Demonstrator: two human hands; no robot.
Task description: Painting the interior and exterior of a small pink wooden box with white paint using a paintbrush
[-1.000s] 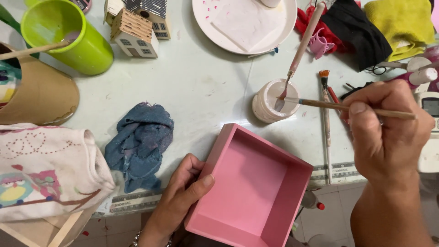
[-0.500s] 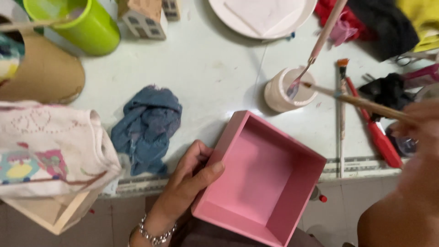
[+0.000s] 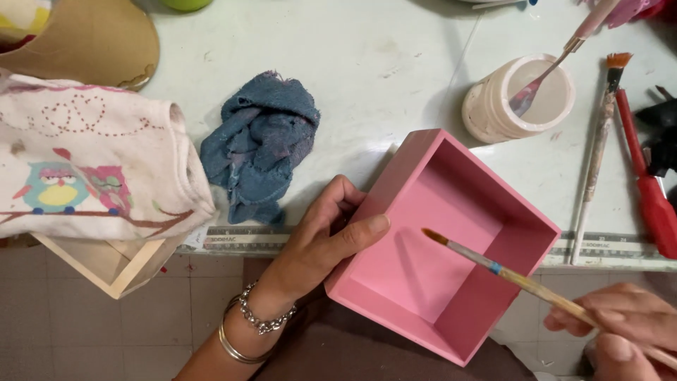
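So the person's left hand (image 3: 326, 236) is clamped on the near-left wall of a pink wooden box (image 3: 441, 243), thumb hooked over the rim and fingers on the outside, which looks like a way to keep it steady and tipped open toward them. The box hangs half off the front edge of the desk (image 3: 381, 77), its far corner resting on the top and the rest out over the lap. The right hand (image 3: 620, 328) sits at the bottom right of the view, pinching a thin paintbrush (image 3: 508, 271) near the back of its handle, so the orange tip hovers over the inside floor of the box; hard to say if the bristles actually touch the surface. Up past the box, toward the far right side of the desk, there's a small pale paint pot (image 3: 517, 99) with another brush standing in it, close enough to dip into. A crumpled blue rag (image 3: 259, 144) lies just left of the box, near the holding hand, probably for wiping. Some spare brushes (image 3: 599, 152) lie along the right edge.
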